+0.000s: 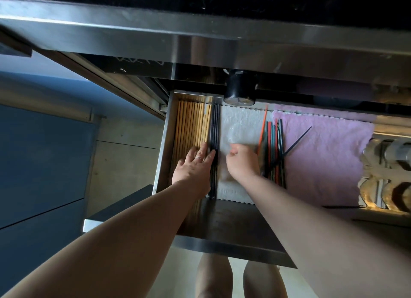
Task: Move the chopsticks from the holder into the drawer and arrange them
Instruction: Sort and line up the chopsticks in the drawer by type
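While left hand [193, 164] lies flat on chopsticks [193, 124], right hand [242, 160] curls.

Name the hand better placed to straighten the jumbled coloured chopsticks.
Right: the right hand lies beside the jumbled red, teal and black chopsticks; the left hand rests on the pale wooden chopsticks.

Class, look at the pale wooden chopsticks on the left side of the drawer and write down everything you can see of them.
The wooden chopsticks are pale yellow-brown, slim and straight, and look like bamboo or light wood. They lie flat, side by side in a neat parallel row, running front to back along the left wall of the drawer. The left hand rests straight fingers on them, and its forearm hides their near ends. Right beside them lie dark chopsticks.
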Available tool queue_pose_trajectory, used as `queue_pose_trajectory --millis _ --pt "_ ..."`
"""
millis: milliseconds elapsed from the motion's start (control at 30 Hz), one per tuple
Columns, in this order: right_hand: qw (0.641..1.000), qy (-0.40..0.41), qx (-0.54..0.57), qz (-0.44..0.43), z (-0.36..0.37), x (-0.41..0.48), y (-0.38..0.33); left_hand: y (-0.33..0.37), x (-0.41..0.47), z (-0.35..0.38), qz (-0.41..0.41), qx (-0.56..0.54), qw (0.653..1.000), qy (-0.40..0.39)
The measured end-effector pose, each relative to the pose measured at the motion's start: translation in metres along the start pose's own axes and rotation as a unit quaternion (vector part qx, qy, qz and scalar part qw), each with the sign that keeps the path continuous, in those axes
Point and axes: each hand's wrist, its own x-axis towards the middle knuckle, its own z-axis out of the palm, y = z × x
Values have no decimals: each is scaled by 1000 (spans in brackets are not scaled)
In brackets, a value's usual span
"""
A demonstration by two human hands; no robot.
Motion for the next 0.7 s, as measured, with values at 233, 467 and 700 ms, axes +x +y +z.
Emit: queue_pose_trajectory --millis 233,467,700 --pt "998 27 58 10 -52 0 59 41 2 3 32 5 999 15" --pt "997 50 42 34 -101 7 119 109 12 1 39 -84 995 36" --pt "998 44 21 41 -118 14 154 168 30 14 -27 -147 987 52"
